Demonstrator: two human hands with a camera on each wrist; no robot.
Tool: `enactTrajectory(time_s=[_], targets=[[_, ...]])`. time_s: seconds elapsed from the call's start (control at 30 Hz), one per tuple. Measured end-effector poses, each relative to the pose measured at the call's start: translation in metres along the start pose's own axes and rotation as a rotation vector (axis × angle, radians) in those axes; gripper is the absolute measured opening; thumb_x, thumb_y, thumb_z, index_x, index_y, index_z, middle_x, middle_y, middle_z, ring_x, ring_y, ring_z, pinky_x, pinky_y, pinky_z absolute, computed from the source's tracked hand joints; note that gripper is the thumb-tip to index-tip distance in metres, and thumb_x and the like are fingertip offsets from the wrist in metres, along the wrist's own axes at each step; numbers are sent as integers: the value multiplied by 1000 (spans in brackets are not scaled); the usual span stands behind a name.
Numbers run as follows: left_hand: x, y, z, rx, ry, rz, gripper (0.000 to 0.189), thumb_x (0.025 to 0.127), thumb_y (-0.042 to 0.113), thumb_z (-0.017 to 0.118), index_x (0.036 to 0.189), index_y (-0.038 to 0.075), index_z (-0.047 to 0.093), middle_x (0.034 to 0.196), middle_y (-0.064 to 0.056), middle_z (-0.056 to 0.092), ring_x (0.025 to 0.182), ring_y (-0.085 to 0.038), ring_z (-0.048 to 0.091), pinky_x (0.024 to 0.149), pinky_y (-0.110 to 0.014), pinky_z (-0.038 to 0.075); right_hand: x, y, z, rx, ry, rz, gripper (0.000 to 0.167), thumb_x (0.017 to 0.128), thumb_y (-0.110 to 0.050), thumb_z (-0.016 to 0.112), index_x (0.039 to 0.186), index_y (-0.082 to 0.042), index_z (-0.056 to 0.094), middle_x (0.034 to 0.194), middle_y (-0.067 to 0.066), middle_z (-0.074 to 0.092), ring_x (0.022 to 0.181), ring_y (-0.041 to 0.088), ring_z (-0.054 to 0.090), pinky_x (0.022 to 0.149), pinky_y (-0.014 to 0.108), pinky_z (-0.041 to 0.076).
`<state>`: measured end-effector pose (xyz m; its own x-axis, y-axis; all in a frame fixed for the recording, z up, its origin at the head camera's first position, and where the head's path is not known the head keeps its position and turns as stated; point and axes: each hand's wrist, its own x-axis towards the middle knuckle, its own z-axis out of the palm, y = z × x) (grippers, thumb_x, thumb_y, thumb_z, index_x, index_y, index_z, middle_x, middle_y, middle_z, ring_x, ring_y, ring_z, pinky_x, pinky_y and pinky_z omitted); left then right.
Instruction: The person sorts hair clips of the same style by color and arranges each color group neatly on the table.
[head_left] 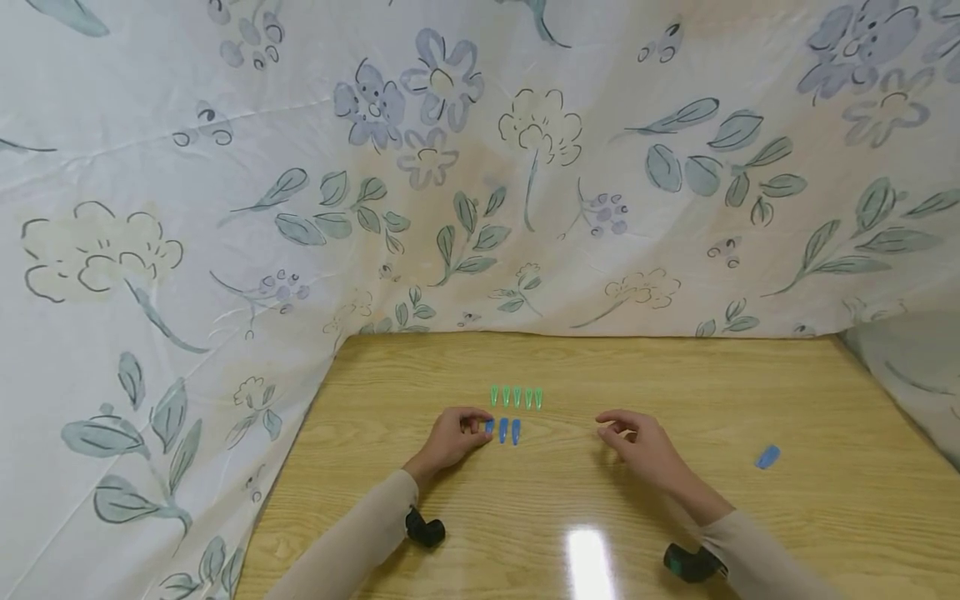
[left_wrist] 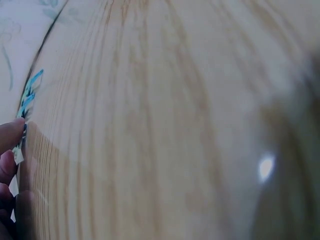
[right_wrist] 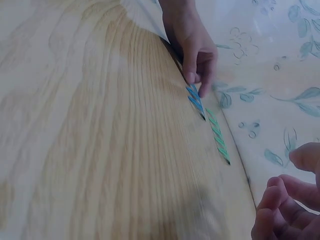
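Note:
My left hand (head_left: 453, 437) pinches the leftmost blue hair clip (head_left: 490, 427) between thumb and index finger, at the table surface. To its right lie two more blue hair clips (head_left: 510, 432), side by side. Several green hair clips (head_left: 517, 397) form a row just behind the blue ones. In the right wrist view, the left hand (right_wrist: 192, 47) shows from across the table, its fingertips at the end of the blue row (right_wrist: 195, 101). My right hand (head_left: 637, 442) hovers over the table with loosely bent fingers and holds nothing; its fingers (right_wrist: 274, 200) appear close up in the right wrist view.
A separate flat blue piece (head_left: 768, 457) lies on the right of the wooden table (head_left: 675, 375); its exact kind is unclear. Floral cloth (head_left: 570, 250) hangs behind the table and along its left side. Dark wrist devices (head_left: 425, 528) sit at both sleeves.

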<state>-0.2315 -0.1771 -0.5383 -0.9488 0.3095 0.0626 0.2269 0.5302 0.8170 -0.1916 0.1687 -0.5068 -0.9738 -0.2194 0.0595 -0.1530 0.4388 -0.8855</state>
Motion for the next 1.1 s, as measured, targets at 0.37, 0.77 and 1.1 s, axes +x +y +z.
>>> enactTrajectory(time_s=[0.37,0.77,1.1], targets=[[4,-1,-2,8,5,-9,23,91,13,76,112,7,76,77,-2,59,62,-6,44,59,-20,37,-13,16,-32,-18,40,-24,33,102,-16,61,126,7,64,98,21,70,54,14,57,51,28,48],[4,-1,-3,9,5,-15,23,90,14,77,112,7,76,78,-3,62,62,-5,46,58,-19,39,-32,49,-61,-64,92,-4,34,103,-16,59,128,7,63,102,23,71,64,6,64,53,28,52],[4,-3,-3,1,-7,-8,23,90,14,77,112,6,76,78,-4,61,62,-6,45,57,-19,37,-52,64,-92,-111,114,49,38,105,-19,55,132,9,58,102,17,71,65,8,64,55,27,52]])
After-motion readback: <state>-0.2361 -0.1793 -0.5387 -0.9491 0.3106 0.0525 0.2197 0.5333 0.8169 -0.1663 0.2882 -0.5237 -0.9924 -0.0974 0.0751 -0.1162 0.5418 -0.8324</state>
